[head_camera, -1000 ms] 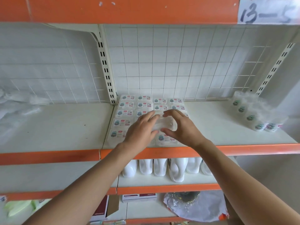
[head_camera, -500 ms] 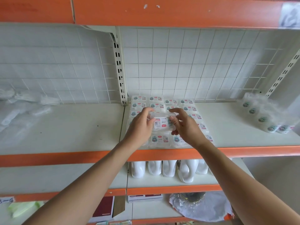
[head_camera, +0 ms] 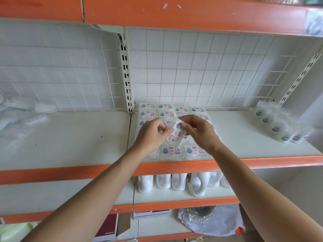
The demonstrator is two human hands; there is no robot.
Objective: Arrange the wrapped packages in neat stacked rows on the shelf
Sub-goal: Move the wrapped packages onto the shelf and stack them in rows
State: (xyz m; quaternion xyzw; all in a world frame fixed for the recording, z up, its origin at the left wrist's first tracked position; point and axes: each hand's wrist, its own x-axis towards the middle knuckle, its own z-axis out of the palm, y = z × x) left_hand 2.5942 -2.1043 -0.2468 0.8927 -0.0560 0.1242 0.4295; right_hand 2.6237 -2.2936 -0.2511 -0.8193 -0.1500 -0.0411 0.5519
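Both hands raised over packed rows (head_camera: 172, 151) on shelf (head_camera: 244, 145). Left hand (head_camera: 152, 135) pinches lower edge of one wrapped package (head_camera: 175, 132); right hand (head_camera: 197, 131) pinches its upper end. Package tilted, lifted clear of rows (label faces camera). Loose bundle of packages (head_camera: 277, 126) lies at right end of shelf. White jugs (head_camera: 180, 183) stand on shelf below.
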